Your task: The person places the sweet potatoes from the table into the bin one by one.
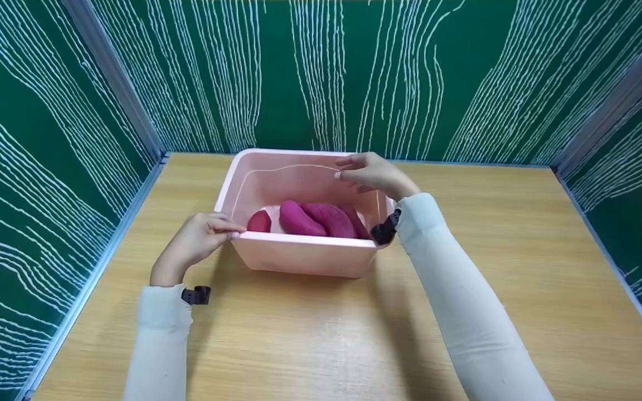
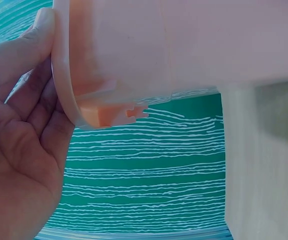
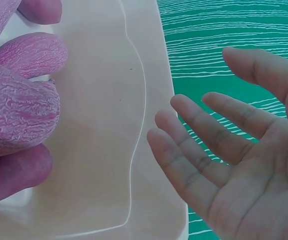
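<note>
A pink plastic bin point(image 1: 304, 256) stands on the wooden table. Inside lie several magenta, elongated, rounded vegetable-like pieces point(image 1: 301, 219), some with wrinkled skin, and a redder piece point(image 1: 259, 221) sits near the left front corner. My left hand point(image 1: 203, 239) pinches the rim at that corner; the left wrist view shows the thumb on one side of the rim point(image 2: 61, 55) and the fingers beneath its edge. Over the bin's right back part hovers my right hand point(image 1: 374, 172), its fingers loosely extended around nothing. In the right wrist view those fingers point(image 3: 204, 145) overlap the bin's edge beside the wrinkled pieces point(image 3: 21, 107).
Green panels point(image 1: 321, 78) with wavy white lines enclose the table at the back and sides, joined by grey metal posts point(image 1: 115, 78). Bare wood of the tabletop point(image 1: 494, 223) shows right of the bin and in front of it. Each sleeve cuff carries a small black camera point(image 1: 197, 295).
</note>
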Action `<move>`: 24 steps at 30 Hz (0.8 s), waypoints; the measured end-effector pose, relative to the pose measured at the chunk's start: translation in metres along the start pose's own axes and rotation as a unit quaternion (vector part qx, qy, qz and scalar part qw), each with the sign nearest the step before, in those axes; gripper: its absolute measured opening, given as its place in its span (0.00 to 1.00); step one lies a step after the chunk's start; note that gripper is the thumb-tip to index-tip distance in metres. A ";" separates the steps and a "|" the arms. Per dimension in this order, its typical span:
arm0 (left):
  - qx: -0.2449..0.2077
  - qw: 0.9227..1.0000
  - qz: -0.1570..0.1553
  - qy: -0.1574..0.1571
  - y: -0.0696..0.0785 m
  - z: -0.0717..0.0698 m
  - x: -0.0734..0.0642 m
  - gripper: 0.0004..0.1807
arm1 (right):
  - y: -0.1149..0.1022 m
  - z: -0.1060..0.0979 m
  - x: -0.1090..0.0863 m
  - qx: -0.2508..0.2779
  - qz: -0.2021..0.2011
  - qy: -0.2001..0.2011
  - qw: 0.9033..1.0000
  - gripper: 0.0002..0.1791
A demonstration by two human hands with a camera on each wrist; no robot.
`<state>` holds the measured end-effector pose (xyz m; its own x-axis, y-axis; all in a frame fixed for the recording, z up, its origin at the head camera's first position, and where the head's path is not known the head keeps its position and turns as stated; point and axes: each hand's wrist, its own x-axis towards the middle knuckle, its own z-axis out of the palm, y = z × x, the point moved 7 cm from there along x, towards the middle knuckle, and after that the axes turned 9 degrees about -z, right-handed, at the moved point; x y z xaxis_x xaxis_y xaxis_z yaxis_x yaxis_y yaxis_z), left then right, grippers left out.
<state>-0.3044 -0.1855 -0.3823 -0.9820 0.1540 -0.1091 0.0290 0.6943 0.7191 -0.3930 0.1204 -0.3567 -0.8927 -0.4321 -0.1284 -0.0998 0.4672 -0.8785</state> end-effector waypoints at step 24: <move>-0.015 1.000 -0.018 -0.012 -0.002 0.001 0.000 0.11 | 0.001 -0.017 -0.023 -0.017 -0.020 0.018 0.999 0.27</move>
<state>-0.3047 -0.1863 -0.3847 -0.9776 0.1462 -0.1513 -0.0123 0.6783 0.7347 -0.3803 0.1434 -0.3468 -0.9029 -0.4231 -0.0757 -0.1506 0.4765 -0.8662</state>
